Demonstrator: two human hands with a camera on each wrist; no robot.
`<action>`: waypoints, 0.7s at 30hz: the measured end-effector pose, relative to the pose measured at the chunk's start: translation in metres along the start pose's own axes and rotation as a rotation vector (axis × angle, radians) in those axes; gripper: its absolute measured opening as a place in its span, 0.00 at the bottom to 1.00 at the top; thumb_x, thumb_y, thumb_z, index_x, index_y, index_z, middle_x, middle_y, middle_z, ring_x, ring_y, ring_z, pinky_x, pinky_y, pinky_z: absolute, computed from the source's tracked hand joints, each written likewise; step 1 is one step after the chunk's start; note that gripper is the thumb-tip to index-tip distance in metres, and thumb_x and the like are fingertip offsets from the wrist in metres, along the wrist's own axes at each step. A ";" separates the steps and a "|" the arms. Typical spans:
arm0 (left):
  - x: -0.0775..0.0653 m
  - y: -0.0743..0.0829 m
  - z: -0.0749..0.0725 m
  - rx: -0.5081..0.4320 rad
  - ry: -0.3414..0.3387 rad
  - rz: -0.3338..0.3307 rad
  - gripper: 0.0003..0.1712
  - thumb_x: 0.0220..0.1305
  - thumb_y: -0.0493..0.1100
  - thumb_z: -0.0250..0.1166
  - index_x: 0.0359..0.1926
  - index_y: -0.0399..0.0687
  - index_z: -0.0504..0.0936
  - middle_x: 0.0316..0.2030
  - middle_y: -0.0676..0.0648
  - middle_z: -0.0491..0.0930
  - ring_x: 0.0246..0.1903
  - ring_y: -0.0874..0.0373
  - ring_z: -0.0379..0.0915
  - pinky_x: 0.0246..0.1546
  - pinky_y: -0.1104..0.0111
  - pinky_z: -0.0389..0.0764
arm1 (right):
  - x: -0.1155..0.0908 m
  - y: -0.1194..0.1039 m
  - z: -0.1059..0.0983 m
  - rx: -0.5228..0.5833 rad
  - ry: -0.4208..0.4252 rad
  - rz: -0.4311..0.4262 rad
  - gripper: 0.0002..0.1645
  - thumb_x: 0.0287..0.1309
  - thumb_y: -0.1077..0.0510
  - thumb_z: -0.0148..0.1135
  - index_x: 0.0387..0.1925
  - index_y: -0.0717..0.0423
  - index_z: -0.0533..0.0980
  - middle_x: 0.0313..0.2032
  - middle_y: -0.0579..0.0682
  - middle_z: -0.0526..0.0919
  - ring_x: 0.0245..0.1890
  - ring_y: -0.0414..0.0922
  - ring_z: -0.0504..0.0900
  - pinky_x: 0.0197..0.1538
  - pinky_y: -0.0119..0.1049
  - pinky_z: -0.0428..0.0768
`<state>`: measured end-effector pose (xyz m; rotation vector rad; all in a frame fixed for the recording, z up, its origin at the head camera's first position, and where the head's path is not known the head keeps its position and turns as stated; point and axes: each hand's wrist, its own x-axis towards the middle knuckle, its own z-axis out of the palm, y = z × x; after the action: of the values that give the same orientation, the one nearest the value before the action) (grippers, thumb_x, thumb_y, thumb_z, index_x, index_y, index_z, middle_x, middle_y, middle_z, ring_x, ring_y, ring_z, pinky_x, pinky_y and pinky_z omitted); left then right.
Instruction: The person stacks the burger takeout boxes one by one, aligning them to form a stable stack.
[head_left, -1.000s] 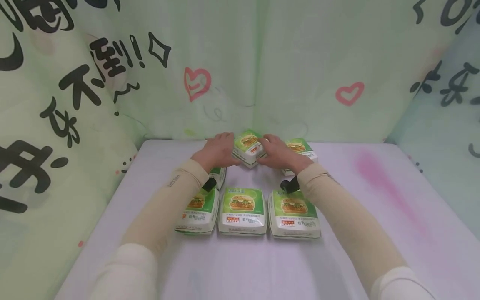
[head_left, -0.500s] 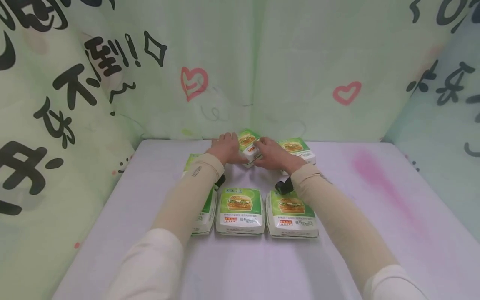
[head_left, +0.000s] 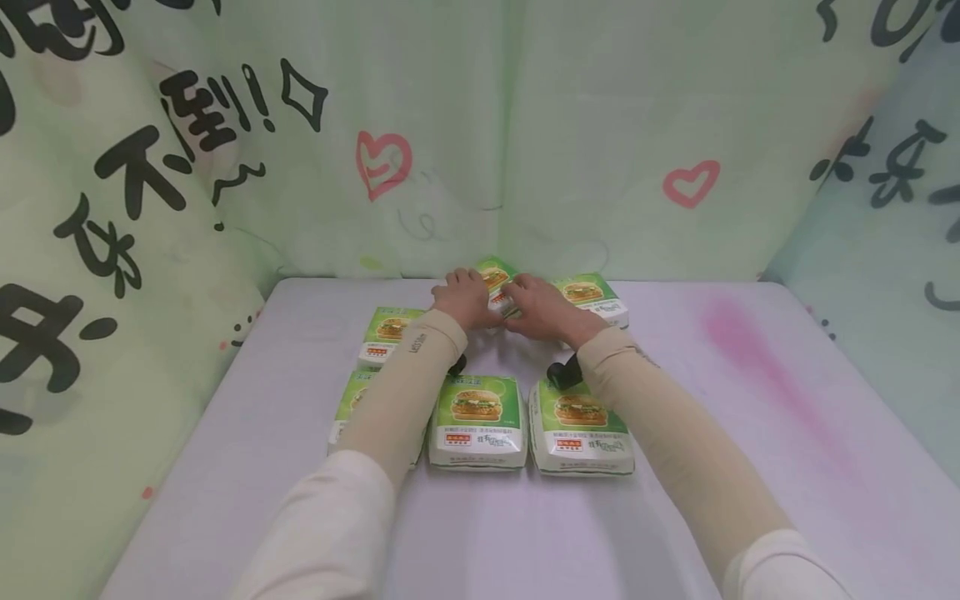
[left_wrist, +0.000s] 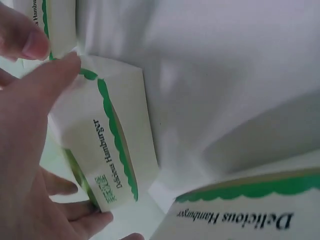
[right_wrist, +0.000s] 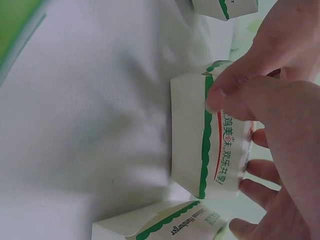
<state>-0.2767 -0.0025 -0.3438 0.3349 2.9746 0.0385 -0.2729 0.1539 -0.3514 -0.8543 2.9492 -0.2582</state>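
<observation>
At the back middle of the table, both hands hold a hamburger box with a green lid and a burger picture. The left hand grips its left side; in the left wrist view its thumb lies by a corner of the box and fingertips reach the far edge. The right hand grips the right side, fingers bent over the back edge in the right wrist view, where the two thumbs meet at the front face of the box. Much of the box is hidden by the hands in the head view.
A matching box stands right of the hands, another box to the left. Nearer lie a middle box, a right box and a left box partly under the sleeve. A curtain hangs behind the table.
The left hand has moved right, closer to the right hand, and its sleeve now uncovers more of the left boxes. The held box has turned slightly and shows less between the hands.
</observation>
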 end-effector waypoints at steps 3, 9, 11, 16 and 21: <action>0.000 0.001 0.000 0.000 0.020 -0.020 0.47 0.63 0.68 0.61 0.62 0.31 0.66 0.55 0.35 0.71 0.57 0.44 0.70 0.55 0.50 0.78 | 0.002 0.000 0.000 -0.010 -0.015 0.012 0.29 0.62 0.60 0.58 0.63 0.64 0.68 0.64 0.67 0.69 0.63 0.62 0.70 0.65 0.55 0.71; 0.002 -0.002 0.000 -0.006 0.036 -0.006 0.44 0.61 0.66 0.64 0.60 0.32 0.67 0.53 0.37 0.71 0.54 0.46 0.69 0.52 0.54 0.79 | 0.002 0.002 0.000 0.019 -0.003 0.017 0.31 0.59 0.63 0.58 0.64 0.64 0.67 0.65 0.68 0.67 0.65 0.64 0.69 0.66 0.56 0.70; 0.003 -0.003 -0.002 -0.020 0.041 0.016 0.43 0.60 0.64 0.66 0.59 0.33 0.67 0.53 0.37 0.70 0.55 0.46 0.68 0.52 0.54 0.79 | 0.002 0.004 0.001 0.021 0.007 0.015 0.31 0.59 0.63 0.59 0.65 0.64 0.66 0.65 0.68 0.67 0.65 0.64 0.68 0.66 0.56 0.70; 0.005 -0.010 -0.007 0.023 0.066 0.103 0.47 0.57 0.63 0.68 0.62 0.31 0.66 0.53 0.37 0.69 0.55 0.45 0.67 0.51 0.56 0.80 | 0.000 0.007 0.003 0.026 0.044 0.002 0.36 0.58 0.62 0.63 0.67 0.65 0.64 0.66 0.69 0.66 0.65 0.65 0.68 0.67 0.57 0.69; 0.004 -0.018 -0.011 0.041 0.062 0.165 0.46 0.56 0.64 0.69 0.61 0.33 0.67 0.52 0.37 0.70 0.52 0.46 0.68 0.49 0.56 0.80 | -0.001 0.007 0.001 0.054 0.053 0.000 0.40 0.57 0.61 0.66 0.69 0.65 0.62 0.67 0.68 0.64 0.65 0.65 0.67 0.67 0.57 0.68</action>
<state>-0.2857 -0.0193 -0.3338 0.5948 3.0045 0.0064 -0.2754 0.1607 -0.3537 -0.8534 2.9755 -0.3634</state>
